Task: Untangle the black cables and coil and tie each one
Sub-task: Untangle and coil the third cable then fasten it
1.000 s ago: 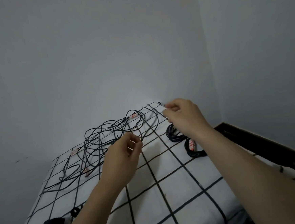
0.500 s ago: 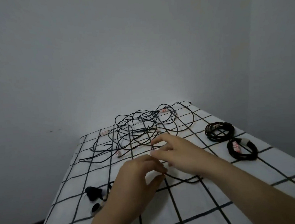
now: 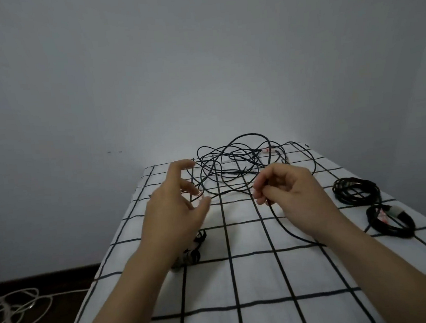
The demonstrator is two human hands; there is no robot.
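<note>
Obs. — head view, hands over the white cloth with black grid lines [image 3: 254, 280].

Right hand [image 3: 293, 195]: fingers are curling inward and the fingertips [image 3: 259, 196] are pinching a single black strand [image 3: 286, 229]. From the pinch, this strand is running down across the cloth toward the person and passing under the right wrist.

Left hand [image 3: 175, 210]: it is hovering with fingers spread apart and relaxed, index finger reaching up toward the far side. It is gripping nothing that can be seen. A strand with a small red-and-white tag [image 3: 197, 194] is lying just behind the fingers — whether they are touching it cannot be told.

Loose black cable tangle [image 3: 235, 168]: it is sitting at the far end of the cloth, just beyond both hands, with its loops overlapping and one loop arching up in front of the grey wall [image 3: 200, 73].

Two cables are lying already coiled at the right edge of the cloth, well apart from the tangle: the farther coil [image 3: 350, 197], and the nearer coil [image 3: 393, 231], which is carrying a white and red band. The two coils are touching or nearly so.

A small dark bundle [image 3: 195, 254] is lying on the cloth, partly hidden by the left wrist; too dim to identify.

A white cord [image 3: 17, 309] is lying in loose loops on the dark floor at lower left.
</note>
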